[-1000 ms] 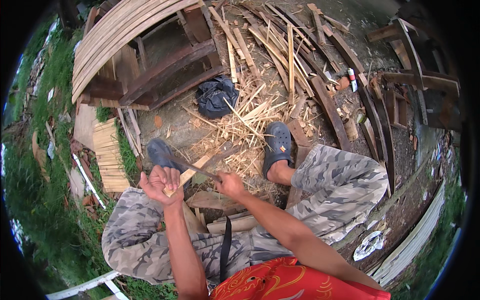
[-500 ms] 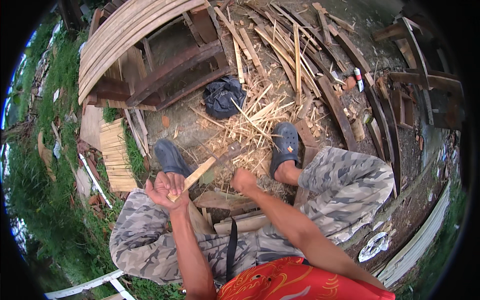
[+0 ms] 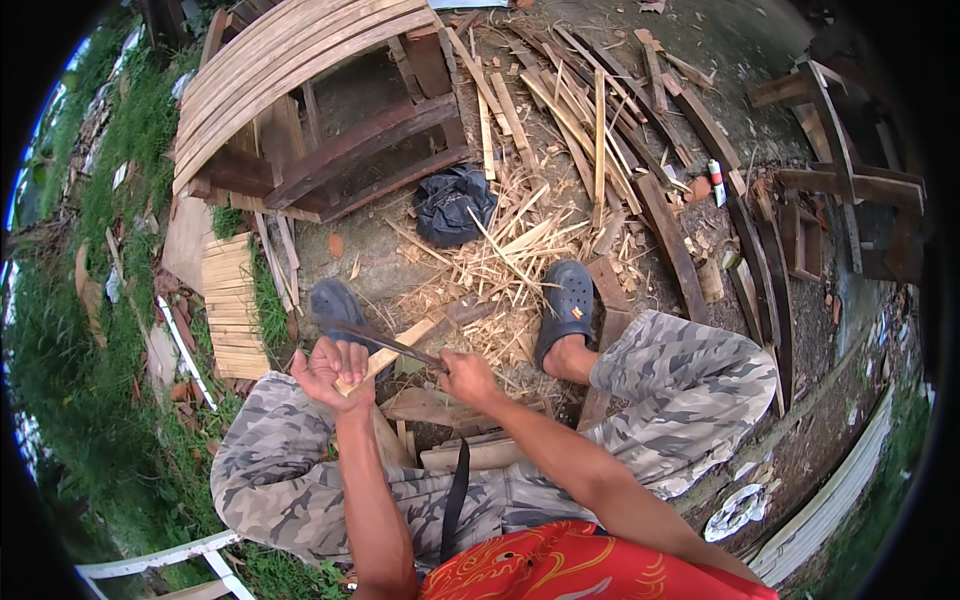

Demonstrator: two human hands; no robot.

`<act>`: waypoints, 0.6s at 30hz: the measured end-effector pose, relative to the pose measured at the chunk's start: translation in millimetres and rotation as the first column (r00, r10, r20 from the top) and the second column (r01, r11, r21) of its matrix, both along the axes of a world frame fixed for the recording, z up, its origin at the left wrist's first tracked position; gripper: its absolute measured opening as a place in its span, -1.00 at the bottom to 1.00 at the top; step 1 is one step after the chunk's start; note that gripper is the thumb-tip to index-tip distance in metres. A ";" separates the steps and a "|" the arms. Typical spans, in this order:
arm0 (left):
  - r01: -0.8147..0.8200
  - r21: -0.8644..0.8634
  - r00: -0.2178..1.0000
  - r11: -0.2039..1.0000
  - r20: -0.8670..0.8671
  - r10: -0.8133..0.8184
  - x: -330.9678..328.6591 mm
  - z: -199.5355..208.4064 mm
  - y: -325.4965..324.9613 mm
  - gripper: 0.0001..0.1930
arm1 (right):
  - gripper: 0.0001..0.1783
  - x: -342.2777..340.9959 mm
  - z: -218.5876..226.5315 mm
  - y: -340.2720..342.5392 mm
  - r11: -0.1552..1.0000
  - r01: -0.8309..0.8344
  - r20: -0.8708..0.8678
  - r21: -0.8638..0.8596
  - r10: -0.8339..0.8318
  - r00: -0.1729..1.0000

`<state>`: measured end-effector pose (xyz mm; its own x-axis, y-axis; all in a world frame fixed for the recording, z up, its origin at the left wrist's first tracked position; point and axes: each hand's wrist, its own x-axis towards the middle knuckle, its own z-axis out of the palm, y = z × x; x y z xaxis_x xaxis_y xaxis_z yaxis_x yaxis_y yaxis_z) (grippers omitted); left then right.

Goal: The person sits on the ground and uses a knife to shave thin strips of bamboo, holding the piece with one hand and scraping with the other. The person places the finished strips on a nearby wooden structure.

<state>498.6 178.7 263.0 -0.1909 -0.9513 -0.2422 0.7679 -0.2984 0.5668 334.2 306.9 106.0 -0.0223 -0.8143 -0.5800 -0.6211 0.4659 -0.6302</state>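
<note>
My left hand (image 3: 335,372) is closed round the near end of a pale wooden strip (image 3: 400,342), which slants away between my feet; its far end rests near a dark wood piece (image 3: 472,310). My right hand (image 3: 468,379) grips the handle of a long, dark-bladed knife (image 3: 395,345). The blade reaches left across the strip, just beyond my left fingers. Whether its edge touches the wood I cannot tell. Short wood blocks (image 3: 435,405) lie below the strip, between my legs.
Wood shavings and split sticks (image 3: 515,245) are heaped ahead, beside a black plastic bag (image 3: 455,205). A slatted wooden bench frame (image 3: 360,150) stands at the far left. Neat pale strips (image 3: 235,305) lie at left, long dark planks (image 3: 670,245) at right. My clogs (image 3: 568,305) flank the work.
My right hand has moved slightly left and nearer to me. The knife has swung from pointing up along the strip to lying across it, close to my left hand. The left hand keeps its grip.
</note>
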 end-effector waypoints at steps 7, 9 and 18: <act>-0.001 -0.052 0.998 0.999 -0.064 -0.002 0.1 -1.0 -1.9 -0.40 | -0.71 -2.9 13.2 -8.6 0.952 0.106 -0.195 0.287 -0.050 0.980; 0.020 -0.041 1.000 0.999 -0.005 -0.020 -0.8 -1.4 -2.8 -0.39 | -0.70 8.4 17.2 -8.8 0.995 0.044 -0.004 0.084 -0.044 0.999; 0.065 -0.070 0.997 0.995 0.047 -0.062 -11.0 1.8 4.6 -0.38 | -0.64 -24.2 -2.8 3.1 0.913 0.106 -0.154 0.393 -0.048 0.987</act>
